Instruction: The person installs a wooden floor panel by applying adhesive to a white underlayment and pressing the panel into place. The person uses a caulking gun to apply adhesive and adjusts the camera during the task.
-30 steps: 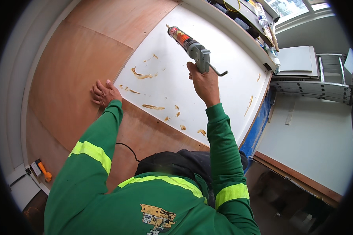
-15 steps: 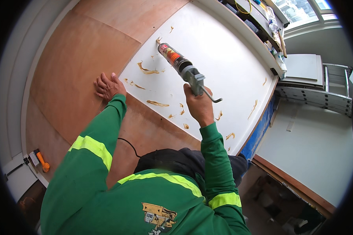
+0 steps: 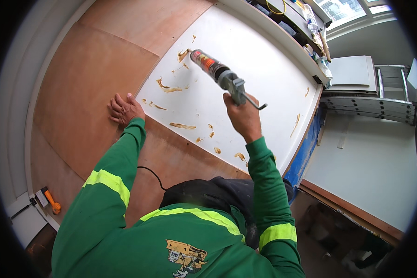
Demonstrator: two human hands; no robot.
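Note:
My right hand [image 3: 243,116] is wrapped round the handle of a grey caulking gun [image 3: 230,84] loaded with a dark cartridge with a red and orange label. Its nozzle tip points to the far left and meets a fresh brown adhesive smear [image 3: 182,55] on the white panel [image 3: 245,60]. Several other brown smears are scattered over this panel. My left hand [image 3: 126,110] lies flat with fingers spread on the brown wooden board [image 3: 92,78], just left of the white panel's corner.
An orange-handled tool [image 3: 53,204] lies at the lower left. A black cable [image 3: 150,171] runs by my lap. Along the far right, a dark shelf [image 3: 296,18] holds bottles and clutter. A metal ladder [image 3: 366,107] and stacked white boards [image 3: 350,74] stand at the right.
The caulking gun's nozzle has shifted slightly right, and a larger brown smear now lies where its tip was. My left hand has stayed on the wooden board.

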